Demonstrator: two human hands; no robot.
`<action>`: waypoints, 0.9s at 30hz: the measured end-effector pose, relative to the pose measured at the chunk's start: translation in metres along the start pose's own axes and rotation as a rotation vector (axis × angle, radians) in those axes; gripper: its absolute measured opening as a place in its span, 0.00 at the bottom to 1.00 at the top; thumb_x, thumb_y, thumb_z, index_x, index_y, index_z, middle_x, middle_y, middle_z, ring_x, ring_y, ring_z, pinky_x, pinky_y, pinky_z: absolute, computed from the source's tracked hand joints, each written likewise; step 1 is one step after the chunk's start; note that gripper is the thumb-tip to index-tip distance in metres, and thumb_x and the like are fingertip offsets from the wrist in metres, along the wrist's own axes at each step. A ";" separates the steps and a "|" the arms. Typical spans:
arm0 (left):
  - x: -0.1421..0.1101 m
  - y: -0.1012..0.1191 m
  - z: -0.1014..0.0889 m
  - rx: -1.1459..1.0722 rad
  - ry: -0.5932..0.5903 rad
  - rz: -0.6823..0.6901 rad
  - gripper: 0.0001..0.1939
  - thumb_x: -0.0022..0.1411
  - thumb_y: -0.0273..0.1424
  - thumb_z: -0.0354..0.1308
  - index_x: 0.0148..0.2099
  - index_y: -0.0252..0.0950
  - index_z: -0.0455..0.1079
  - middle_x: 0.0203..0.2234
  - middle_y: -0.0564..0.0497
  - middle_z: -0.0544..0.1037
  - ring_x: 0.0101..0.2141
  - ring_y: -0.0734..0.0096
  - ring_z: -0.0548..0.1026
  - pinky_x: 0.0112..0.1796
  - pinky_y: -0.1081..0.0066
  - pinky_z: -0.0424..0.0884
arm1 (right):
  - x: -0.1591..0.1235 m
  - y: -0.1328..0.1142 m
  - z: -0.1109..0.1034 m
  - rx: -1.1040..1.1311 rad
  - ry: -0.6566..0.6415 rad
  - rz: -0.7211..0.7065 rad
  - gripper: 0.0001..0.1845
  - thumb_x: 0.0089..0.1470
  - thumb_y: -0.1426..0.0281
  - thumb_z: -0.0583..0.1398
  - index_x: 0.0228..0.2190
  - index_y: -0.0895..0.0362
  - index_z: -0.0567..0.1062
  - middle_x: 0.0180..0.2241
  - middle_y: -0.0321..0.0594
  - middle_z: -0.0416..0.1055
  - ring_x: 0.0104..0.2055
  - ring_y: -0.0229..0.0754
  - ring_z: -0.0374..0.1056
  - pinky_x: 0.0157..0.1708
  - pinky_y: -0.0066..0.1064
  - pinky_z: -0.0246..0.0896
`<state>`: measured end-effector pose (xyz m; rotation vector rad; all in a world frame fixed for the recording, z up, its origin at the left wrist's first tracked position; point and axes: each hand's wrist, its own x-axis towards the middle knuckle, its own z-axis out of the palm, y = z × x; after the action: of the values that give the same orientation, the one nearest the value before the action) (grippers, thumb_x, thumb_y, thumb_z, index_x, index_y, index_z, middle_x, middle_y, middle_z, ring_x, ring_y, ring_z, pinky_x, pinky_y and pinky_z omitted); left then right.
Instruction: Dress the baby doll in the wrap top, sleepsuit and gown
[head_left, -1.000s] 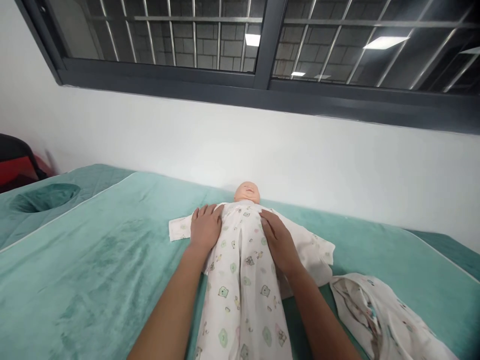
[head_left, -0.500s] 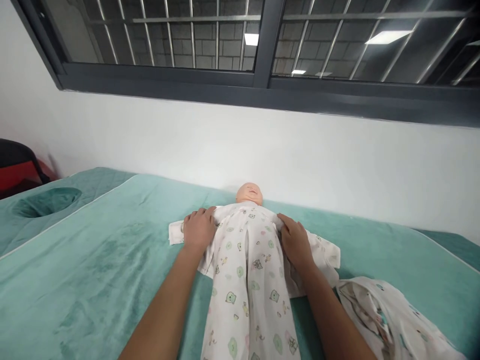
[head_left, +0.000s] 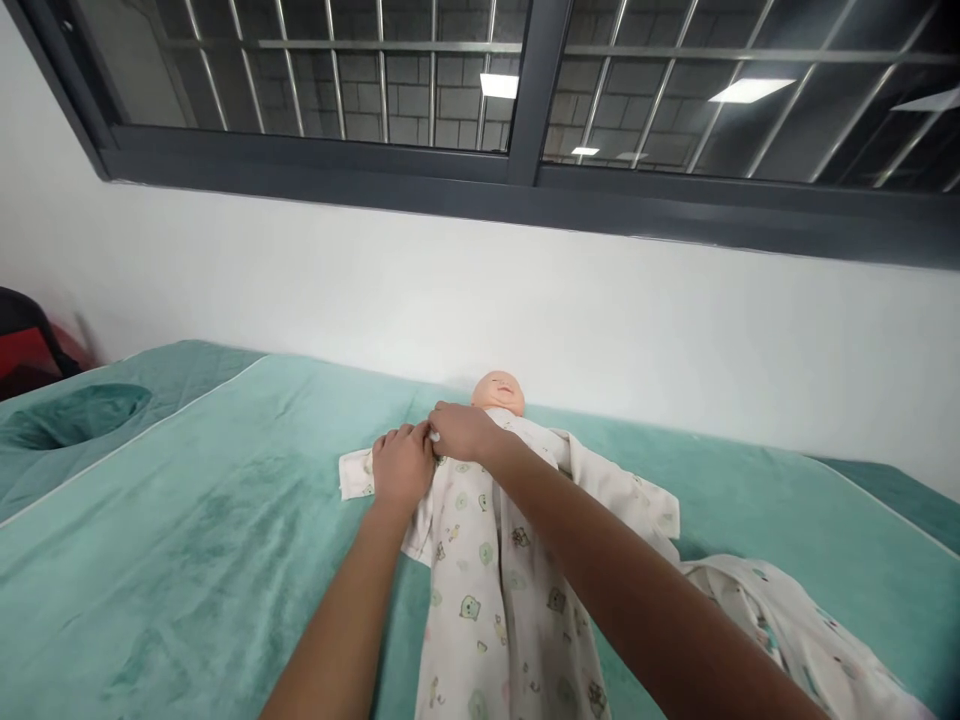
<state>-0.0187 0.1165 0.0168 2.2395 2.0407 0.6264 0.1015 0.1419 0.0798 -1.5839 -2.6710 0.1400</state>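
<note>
A baby doll (head_left: 498,391) lies on its back, its head toward the wall. White baby clothes (head_left: 472,540) with green and yellow animal prints cover its body and run down toward me. My left hand (head_left: 403,467) is closed over the cloth at the sleeve on the left side, the sleeve cuff (head_left: 355,474) sticking out beyond it. Reaching across the doll's chest, my right hand (head_left: 463,432) meets the left one at the shoulder; its fingertips pinch a small white bit of cloth. A second sleeve (head_left: 630,494) lies spread out on the right.
Underneath is a teal plush bed cover (head_left: 217,540) with a round hole (head_left: 79,415) at the left. More printed white cloth (head_left: 795,620) lies crumpled at lower right. Behind stand a white wall (head_left: 337,290) and a dark-framed barred window (head_left: 322,165). A red and black object (head_left: 26,345) is at far left.
My right hand has left the doll's right-side edge and crossed over the chest to join my left hand. The left hand has stayed nearly in place. The view has shifted slightly.
</note>
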 end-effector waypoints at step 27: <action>-0.001 -0.005 0.008 -0.207 0.163 -0.046 0.18 0.62 0.23 0.44 0.51 0.40 0.65 0.44 0.47 0.75 0.45 0.60 0.72 0.40 0.65 0.66 | 0.002 0.024 -0.004 -0.141 -0.212 -0.056 0.23 0.51 0.48 0.57 0.41 0.51 0.71 0.38 0.41 0.74 0.37 0.46 0.70 0.29 0.31 0.57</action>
<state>-0.0211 0.1181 0.0073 2.0812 1.9837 0.9964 0.1219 0.1550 0.0819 -1.6139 -2.9441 0.1263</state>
